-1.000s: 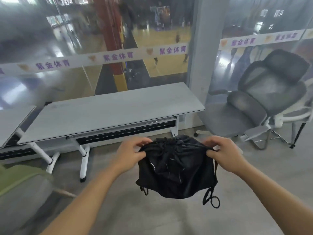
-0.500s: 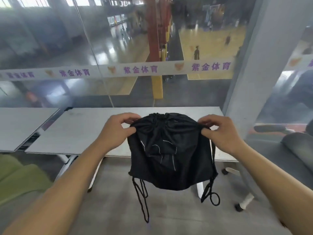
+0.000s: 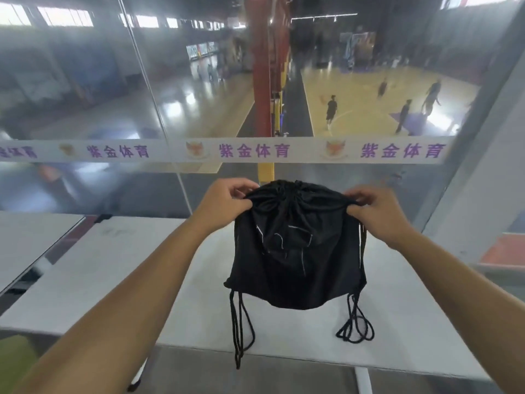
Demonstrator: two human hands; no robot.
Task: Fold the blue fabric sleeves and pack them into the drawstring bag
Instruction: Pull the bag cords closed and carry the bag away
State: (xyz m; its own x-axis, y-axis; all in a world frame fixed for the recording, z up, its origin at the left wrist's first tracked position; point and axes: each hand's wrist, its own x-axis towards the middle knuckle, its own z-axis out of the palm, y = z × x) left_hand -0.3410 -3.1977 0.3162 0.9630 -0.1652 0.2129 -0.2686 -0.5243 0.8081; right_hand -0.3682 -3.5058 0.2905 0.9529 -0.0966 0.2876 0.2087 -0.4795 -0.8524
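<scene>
A black drawstring bag (image 3: 295, 251) hangs in the air above the grey table (image 3: 119, 268), its top cinched together. My left hand (image 3: 224, 200) pinches the bag's top left corner and my right hand (image 3: 375, 211) pinches its top right corner. Black cords (image 3: 241, 328) dangle from both lower corners, the right ones looped. The bag bulges a little in its lower half. No blue fabric sleeves are visible; what is inside the bag is hidden.
A glass wall with a white banner strip (image 3: 255, 150) stands right behind the table, with a sports hall below. A second grey table (image 3: 25, 240) sits to the left. A light pillar (image 3: 483, 166) rises at the right. Something green (image 3: 14, 356) lies low left.
Both hands lifted the bag from near floor level up over the table, and my view swung up and left, so the grey chair has left the frame. The cords now hang free.
</scene>
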